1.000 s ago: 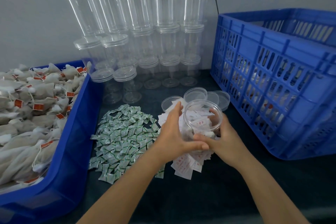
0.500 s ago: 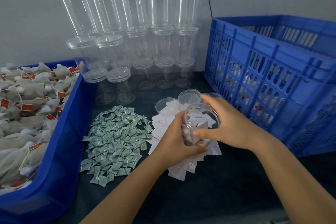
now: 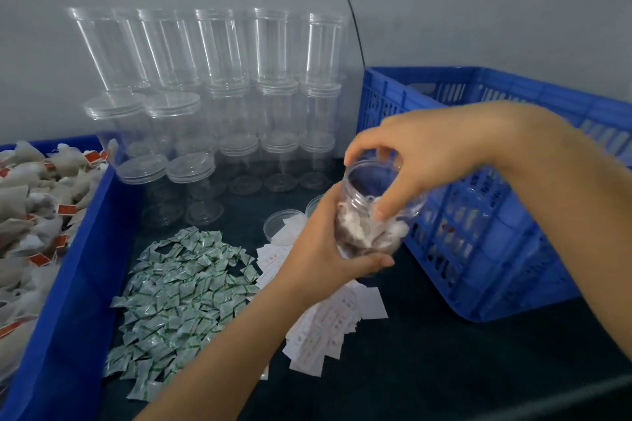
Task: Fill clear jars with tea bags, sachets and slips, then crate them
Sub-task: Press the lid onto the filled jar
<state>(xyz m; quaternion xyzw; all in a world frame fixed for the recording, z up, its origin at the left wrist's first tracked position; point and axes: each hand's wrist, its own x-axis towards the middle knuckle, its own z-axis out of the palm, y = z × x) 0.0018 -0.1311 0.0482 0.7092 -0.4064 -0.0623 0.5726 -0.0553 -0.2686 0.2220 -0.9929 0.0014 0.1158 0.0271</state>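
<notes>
The left hand (image 3: 318, 249) is cupping the clear jar (image 3: 372, 215), grip clamped round its lower wall, held above the slips (image 3: 328, 321) on the surface. The right hand (image 3: 434, 154) is gripping the jar's rim, thumb inside. Steadying it upright should be keeping the tea bags in before crating it in the blue crate (image 3: 513, 202).

L hand (image 3: 318, 249) grips jar (image 3: 372, 215), R hand (image 3: 420, 161) atop

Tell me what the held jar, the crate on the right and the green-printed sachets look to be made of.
Held jar: clear rigid plastic, glossy; its contents show through the wall and the neck carries moulded threads.
Crate: blue moulded plastic, with a slotted lattice wall.
Sachets: probably paper or film, white with green print; they lie crinkled. Too small to tell further.
</notes>
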